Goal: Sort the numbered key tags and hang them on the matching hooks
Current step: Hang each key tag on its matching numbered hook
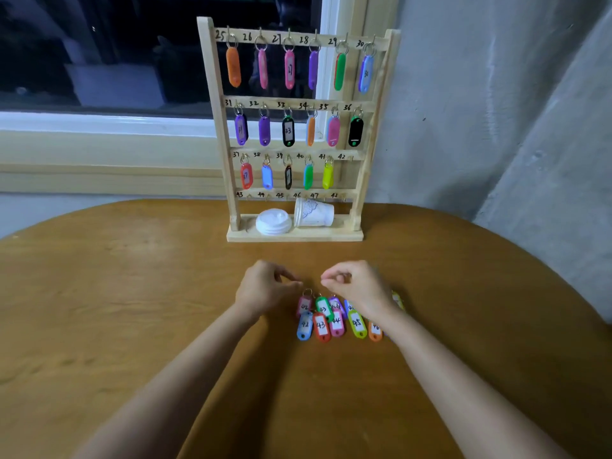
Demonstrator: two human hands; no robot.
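Over the loose key tags [331,321], left hand [265,288] and right hand [359,288] palm-down, fingers curled, any hold unclear.

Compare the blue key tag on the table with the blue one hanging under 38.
The blue plastic key tag on the wooden table lies flat; the blue plastic tag under 38 hangs upright from its ring. The table tag's label reads 42; the hung tag's number is unreadable. The table tag touches a red tag; the hung tag hangs apart. Both are blue oblongs.
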